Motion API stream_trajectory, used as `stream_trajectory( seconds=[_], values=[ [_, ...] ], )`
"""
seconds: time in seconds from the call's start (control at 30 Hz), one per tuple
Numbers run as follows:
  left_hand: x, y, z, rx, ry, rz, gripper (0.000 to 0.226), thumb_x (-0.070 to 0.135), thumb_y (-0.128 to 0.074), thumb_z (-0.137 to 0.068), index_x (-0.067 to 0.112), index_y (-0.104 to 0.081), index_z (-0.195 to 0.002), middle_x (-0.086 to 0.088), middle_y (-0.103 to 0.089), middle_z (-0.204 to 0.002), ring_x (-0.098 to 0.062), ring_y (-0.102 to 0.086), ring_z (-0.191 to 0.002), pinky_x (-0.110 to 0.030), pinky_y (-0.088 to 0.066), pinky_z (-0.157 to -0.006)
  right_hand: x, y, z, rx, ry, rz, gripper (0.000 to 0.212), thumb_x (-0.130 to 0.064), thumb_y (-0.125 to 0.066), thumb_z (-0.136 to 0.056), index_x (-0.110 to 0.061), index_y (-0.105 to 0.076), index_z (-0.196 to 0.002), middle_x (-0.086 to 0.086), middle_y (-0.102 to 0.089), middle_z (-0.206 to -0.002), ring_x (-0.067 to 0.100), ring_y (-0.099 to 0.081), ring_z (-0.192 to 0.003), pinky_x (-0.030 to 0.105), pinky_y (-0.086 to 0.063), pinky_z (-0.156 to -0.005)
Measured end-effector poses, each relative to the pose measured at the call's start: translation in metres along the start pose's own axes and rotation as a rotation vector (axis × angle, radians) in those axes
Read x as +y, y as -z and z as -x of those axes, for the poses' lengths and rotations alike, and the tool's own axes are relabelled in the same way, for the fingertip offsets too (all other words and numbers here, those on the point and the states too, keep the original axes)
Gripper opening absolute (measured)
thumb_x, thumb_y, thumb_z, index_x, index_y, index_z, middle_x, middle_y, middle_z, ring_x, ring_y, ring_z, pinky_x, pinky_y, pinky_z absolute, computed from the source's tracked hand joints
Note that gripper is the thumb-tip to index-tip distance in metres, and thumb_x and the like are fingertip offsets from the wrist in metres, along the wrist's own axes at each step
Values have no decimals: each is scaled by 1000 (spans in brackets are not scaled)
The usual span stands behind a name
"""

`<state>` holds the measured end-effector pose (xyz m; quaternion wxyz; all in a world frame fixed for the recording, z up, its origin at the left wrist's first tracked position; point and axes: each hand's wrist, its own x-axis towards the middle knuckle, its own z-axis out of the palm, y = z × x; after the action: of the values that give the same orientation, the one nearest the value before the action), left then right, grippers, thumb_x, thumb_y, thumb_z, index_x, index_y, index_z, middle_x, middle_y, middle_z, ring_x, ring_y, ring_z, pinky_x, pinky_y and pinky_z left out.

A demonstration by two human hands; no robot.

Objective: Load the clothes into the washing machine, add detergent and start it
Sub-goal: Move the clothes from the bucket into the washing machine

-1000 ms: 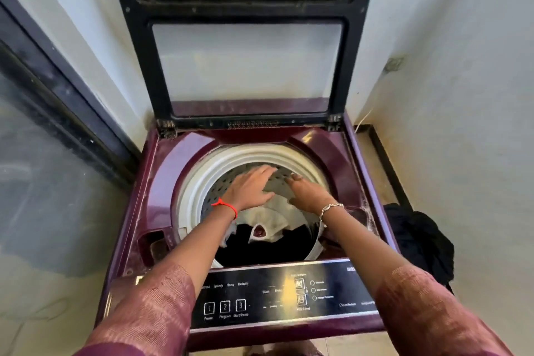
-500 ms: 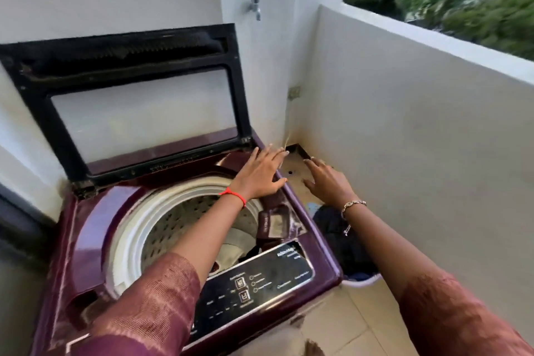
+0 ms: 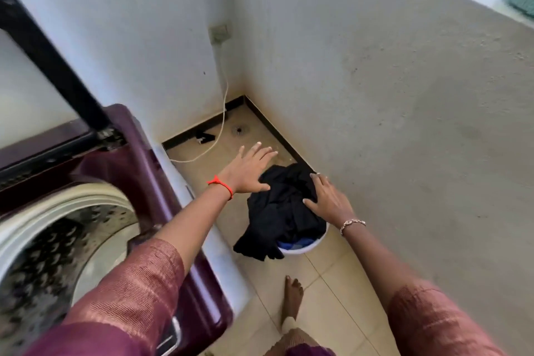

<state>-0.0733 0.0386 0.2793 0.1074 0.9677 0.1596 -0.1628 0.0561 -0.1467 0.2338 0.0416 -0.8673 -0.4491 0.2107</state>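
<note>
Hovering left hand (image 3: 245,170) and right hand (image 3: 326,196), grips open, over black clothes (image 3: 284,205) in white tub (image 3: 306,247). Likely soft, limp, light; gather deep at middle folds.

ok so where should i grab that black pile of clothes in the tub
Grip the mounded top of the black clothes from above, a hand on each flank. The pile rises over the white tub rim and one fold hangs over the near-left edge, so squeezing inward likely lifts it whole.
</note>
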Motion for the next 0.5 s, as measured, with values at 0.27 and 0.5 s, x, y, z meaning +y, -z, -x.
stream_trajectory(
  seconds=[0.27, 0.5],
  values=[
    [-10, -97, -83, -225, 187, 18, 115, 60, -64, -72, 18, 11, -148, -3, 13, -157, -28, 14, -144, -66, -4, -109, 78, -87, -61, -301, -44, -4, 105, -48, -67, -76, -23, 6, -147, 7, 1, -157, 30, -6, -144, 48, -24, -112],
    [-32, -226, -115, -390, 429, 208, 133, 58, -75, -61, 23, 22, -144, -9, 17, -156, -36, 13, -143, -69, -7, -107, 118, -193, -120, -384, -10, 105, 120, -51, -73, -69, -29, 17, -144, 9, 16, -156, 36, 7, -143, 63, -18, -110]
  ],
)
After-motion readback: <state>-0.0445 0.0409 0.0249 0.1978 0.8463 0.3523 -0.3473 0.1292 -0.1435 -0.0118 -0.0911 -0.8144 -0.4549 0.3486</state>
